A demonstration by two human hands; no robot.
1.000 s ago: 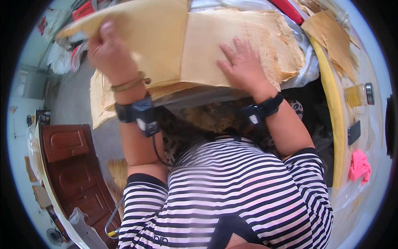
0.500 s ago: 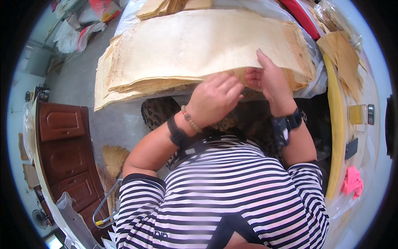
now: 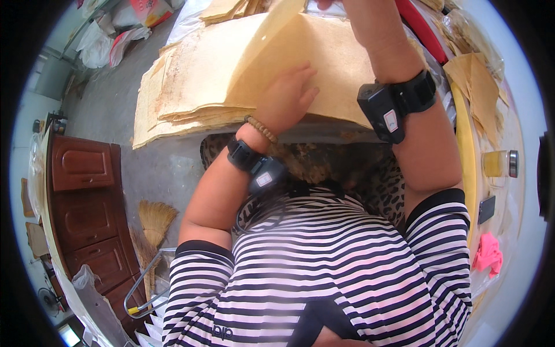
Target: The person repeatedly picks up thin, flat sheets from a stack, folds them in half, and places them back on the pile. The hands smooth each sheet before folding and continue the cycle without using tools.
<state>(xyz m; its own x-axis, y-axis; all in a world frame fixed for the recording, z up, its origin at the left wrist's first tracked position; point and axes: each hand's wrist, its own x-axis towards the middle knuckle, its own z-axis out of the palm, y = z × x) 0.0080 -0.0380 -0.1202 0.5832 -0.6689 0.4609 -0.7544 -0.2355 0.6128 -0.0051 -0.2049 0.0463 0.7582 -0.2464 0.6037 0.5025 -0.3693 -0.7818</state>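
Observation:
A stack of thin, tan, papery sheets [image 3: 191,75] with rough brown edges lies in front of me. One thin sheet [image 3: 272,43] is lifted off it and curves upward, light showing through. At the top edge of the head view my right hand [image 3: 328,3] is mostly cut off, closed by the raised end of that sheet. My left hand [image 3: 287,95] is open, fingers stretched out, low against the lifted sheet above the stack's near edge. Whether its fingertips touch the sheet cannot be made out.
More tan sheets [image 3: 228,10] lie beyond the stack, and others [image 3: 477,87] at right. Along the right side are a lidded glass jar [image 3: 500,163], a phone [image 3: 487,209] and a pink cloth [image 3: 488,254]. A broom [image 3: 156,222] and brown cabinet [image 3: 87,217] are at left.
My right hand has swung up and away to the top edge, raising a sheet from the stack. My left hand has moved slightly forward and opened out over the near edge.

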